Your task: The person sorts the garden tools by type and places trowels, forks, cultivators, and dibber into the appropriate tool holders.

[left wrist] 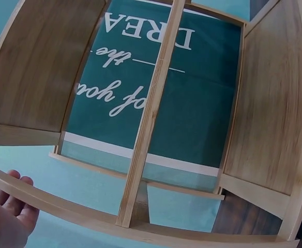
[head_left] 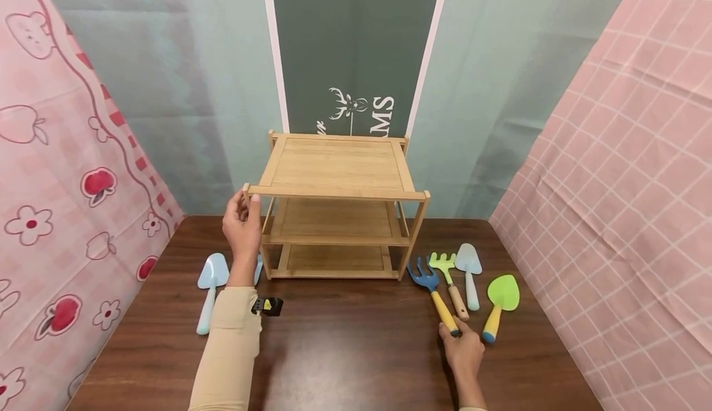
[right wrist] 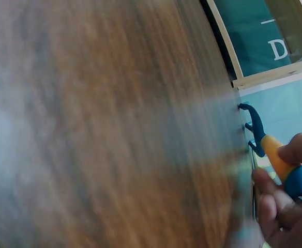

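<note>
Around rack (head_left: pixel 336 164), left hand (head_left: pixel 243 230) seems clamped, right hand (head_left: pixel 465 350) pinches fork (head_left: pixel 440 305); left-wrist view adds “DREA” (left wrist: pixel 132 26).

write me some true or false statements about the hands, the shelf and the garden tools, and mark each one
1. The left hand grips the wooden shelf. True.
2. The right hand is empty. False: it holds the blue fork by its handle.
3. The wooden shelf has two tiers. False: it has three.
4. The green fork lies right of the blue fork. True.
5. The green shovel lies on the wooden shelf. False: it lies on the table.
</note>
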The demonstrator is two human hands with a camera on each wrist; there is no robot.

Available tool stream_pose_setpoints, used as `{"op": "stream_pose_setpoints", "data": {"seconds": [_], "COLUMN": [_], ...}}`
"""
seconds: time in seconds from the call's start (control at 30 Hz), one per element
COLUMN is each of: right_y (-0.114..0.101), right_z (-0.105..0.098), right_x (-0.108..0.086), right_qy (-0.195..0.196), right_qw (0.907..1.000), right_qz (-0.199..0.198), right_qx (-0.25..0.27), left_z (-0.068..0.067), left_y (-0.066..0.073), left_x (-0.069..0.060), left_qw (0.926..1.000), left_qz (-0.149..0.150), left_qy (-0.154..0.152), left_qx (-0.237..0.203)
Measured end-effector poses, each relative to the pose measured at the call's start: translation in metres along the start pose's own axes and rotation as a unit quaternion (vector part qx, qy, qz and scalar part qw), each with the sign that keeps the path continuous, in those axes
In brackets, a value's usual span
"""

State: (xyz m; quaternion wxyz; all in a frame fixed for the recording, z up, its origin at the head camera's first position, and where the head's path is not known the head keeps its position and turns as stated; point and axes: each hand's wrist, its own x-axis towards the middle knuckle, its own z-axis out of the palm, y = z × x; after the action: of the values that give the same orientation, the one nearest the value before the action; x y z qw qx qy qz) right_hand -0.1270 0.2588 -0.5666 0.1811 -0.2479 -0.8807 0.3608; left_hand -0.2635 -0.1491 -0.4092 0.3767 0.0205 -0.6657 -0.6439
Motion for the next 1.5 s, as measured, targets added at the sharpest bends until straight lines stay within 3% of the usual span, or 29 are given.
{"op": "stream_pose_setpoints", "data": {"seconds": [0.17,0.33,0.53,0.87,1.03,1.17,1.33,1.43,1.5], "right_y": [-0.002,-0.005,-0.003,-0.007,-0.008,-0.005,0.020,0.028,0.015], "right_z": [0.003,0.007,0.011,0.011,0.011,0.014,0.030,0.032,0.023], "right_x": [-0.002,-0.006,-0.012,-0.015,-0.015,-0.015,-0.009,-0.008,-0.013], "right_qy": [0.072,0.138,0.196,0.225,0.233,0.250,0.279,0.289,0.291], "right_qw": [0.9950,0.9856,0.9711,0.9527,0.9481,0.9421,0.9290,0.9206,0.9176], "right_qz": [-0.015,-0.025,-0.057,-0.126,-0.148,-0.142,-0.131,-0.157,-0.168], "right_qx": [0.068,0.094,0.125,0.162,0.158,0.172,0.205,0.210,0.212], "left_z": [0.003,0.007,0.009,0.010,0.010,0.011,0.011,0.011,0.012], "left_y": [0.000,0.004,0.007,0.006,0.008,0.022,0.045,0.047,0.048], "left_x": [0.003,0.003,0.001,0.001,0.003,0.000,-0.006,-0.006,-0.004], "left_qw": [0.9995,0.9977,0.9985,0.9987,0.9989,0.9991,0.9989,0.9985,0.9980], "left_qz": [-0.004,-0.005,-0.013,-0.021,-0.026,-0.026,-0.031,-0.042,-0.048], "left_qy": [0.020,0.051,0.048,0.046,0.038,0.033,0.030,0.025,0.019], "left_qx": [0.024,0.044,0.022,0.007,0.003,-0.004,-0.016,-0.027,-0.036]}}
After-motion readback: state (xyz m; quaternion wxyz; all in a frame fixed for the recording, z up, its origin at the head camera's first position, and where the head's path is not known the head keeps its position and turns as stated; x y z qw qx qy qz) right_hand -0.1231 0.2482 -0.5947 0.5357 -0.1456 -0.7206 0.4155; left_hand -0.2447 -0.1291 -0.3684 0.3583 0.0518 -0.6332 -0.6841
